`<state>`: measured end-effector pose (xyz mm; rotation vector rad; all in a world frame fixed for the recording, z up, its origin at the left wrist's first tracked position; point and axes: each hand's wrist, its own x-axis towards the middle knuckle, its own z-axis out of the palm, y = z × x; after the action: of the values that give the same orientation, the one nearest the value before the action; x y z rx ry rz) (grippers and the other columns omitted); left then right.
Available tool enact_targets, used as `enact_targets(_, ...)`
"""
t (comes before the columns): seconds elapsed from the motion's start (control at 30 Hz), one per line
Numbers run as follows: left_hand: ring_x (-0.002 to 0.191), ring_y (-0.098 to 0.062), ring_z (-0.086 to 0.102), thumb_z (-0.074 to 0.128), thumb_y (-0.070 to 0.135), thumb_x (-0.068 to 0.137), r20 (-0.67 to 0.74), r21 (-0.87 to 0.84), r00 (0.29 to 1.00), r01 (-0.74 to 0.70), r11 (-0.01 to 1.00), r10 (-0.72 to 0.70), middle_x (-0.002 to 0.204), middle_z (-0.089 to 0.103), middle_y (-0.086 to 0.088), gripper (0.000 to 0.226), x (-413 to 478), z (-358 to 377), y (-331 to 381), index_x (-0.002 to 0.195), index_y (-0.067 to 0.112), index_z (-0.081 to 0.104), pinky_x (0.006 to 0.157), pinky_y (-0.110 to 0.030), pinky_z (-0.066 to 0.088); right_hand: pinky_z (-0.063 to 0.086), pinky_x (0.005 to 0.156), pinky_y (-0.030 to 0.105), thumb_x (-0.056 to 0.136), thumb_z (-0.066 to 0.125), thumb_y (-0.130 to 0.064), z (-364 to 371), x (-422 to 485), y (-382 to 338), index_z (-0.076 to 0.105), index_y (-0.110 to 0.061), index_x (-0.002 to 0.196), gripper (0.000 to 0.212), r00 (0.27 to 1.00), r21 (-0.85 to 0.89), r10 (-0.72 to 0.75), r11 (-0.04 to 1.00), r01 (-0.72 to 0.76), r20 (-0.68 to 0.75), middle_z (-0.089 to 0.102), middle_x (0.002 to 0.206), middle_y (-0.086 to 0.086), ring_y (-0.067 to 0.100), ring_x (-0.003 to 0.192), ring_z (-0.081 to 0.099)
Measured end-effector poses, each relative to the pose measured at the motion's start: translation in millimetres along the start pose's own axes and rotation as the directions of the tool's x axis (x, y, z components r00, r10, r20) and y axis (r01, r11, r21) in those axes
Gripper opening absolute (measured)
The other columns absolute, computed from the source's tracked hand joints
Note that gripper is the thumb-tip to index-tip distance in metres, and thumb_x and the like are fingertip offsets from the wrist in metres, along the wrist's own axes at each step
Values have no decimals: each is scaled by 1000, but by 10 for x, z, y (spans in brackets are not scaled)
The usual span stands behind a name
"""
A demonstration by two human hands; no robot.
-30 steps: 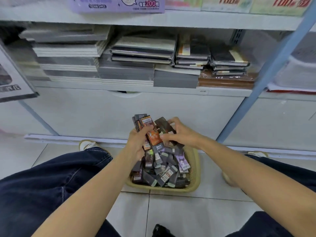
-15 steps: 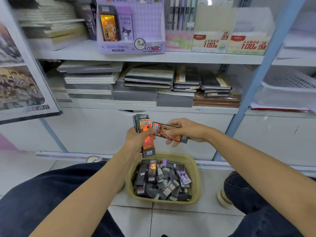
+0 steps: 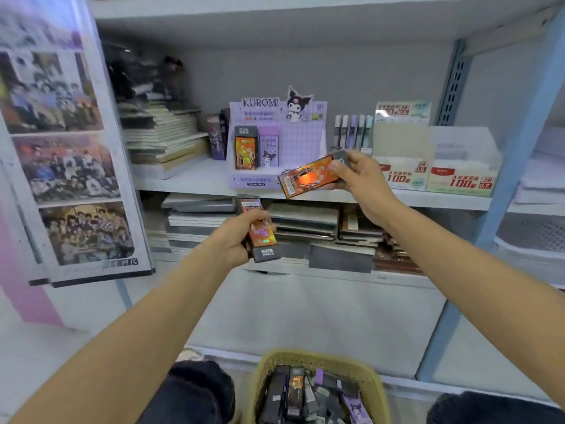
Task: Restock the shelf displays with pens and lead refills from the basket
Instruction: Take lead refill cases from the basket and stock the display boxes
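Right hand (image 3: 365,175): fingers curled round one end of an orange refill pack (image 3: 308,178), which lies tilted at shelf height, in front of the right corner of the purple Kuromi display (image 3: 293,139).

Left hand (image 3: 234,240): lower down, gripping a small stack of packs (image 3: 260,232) with an orange one facing out.

Display: one orange and one purple pack stand upright at its left side. Pens (image 3: 351,130) stand just to its right.

Basket (image 3: 308,359): on the floor below, holding many more packs.
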<state>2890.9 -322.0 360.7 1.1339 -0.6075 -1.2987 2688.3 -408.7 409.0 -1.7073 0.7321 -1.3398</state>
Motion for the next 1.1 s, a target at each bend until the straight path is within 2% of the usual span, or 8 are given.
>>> enact_targets(0.1,49,-16,66,51,1,90,-27,-77,999,-47,996,45,67,65,-6,12,67,-60,397,83,8,57,58,-32,54,59,73,24,100,47,-8,143,449,-208,57,-9,112,15,994,-149,-94,984,100,47,64,99,5,10,79,66)
enact_targets(0.2,52,-17,65,45,-3,89,-9,-130,996,-88,988,88,71,64,-8,14,187,-159,672,84,5,56,53,-29,58,58,71,23,99,47,-7,354,835,-292,57,-6,114,17,985,-228,-141,960,161,102,61,98,8,15,80,65)
enact_targets(0.27,54,-18,68,49,-2,92,8,-89,994,-108,990,109,67,69,-10,11,285,-246,796,88,4,57,51,-31,59,58,68,23,99,48,-6,515,1027,-289,57,-8,111,15,974,-283,-171,937,207,148,62,101,9,15,83,65)
enact_targets(0.37,63,-20,73,59,3,91,17,-11,986,-164,986,164,72,74,-12,4,421,-398,919,94,1,62,50,-31,58,59,74,37,98,50,-6,738,1228,-227,57,-2,112,16,960,-352,-196,900,257,201,61,109,18,27,88,67)
enact_targets(0.57,75,-21,75,72,11,83,-28,84,956,-289,954,292,87,76,-11,19,617,-639,981,101,6,68,53,-31,57,49,68,35,97,54,-10,972,1381,-120,60,-2,100,10,897,-567,-271,701,433,350,62,89,9,24,77,60)
enact_targets(0.83,81,-24,75,80,20,65,-12,96,954,-298,950,300,93,76,-12,45,647,-724,946,106,6,68,56,-31,58,34,69,28,98,52,-14,1178,1592,-323,59,-8,103,11,844,-675,-164,532,512,511,59,94,5,22,85,51)
enact_targets(1.03,81,-23,75,79,18,71,-26,109,955,-292,950,297,93,76,-11,42,629,-742,947,110,7,67,58,-32,59,38,73,29,99,51,-17,1240,1627,-340,59,-13,122,24,860,-728,-75,497,472,505,61,105,7,21,87,53)
enact_targets(1.1,78,-22,75,80,19,69,-13,116,953,-300,947,304,91,76,-10,40,620,-737,939,106,7,68,56,-31,58,44,80,32,98,54,-16,1206,1579,-294,58,-13,125,27,861,-710,-115,517,478,495,64,112,8,22,94,56)
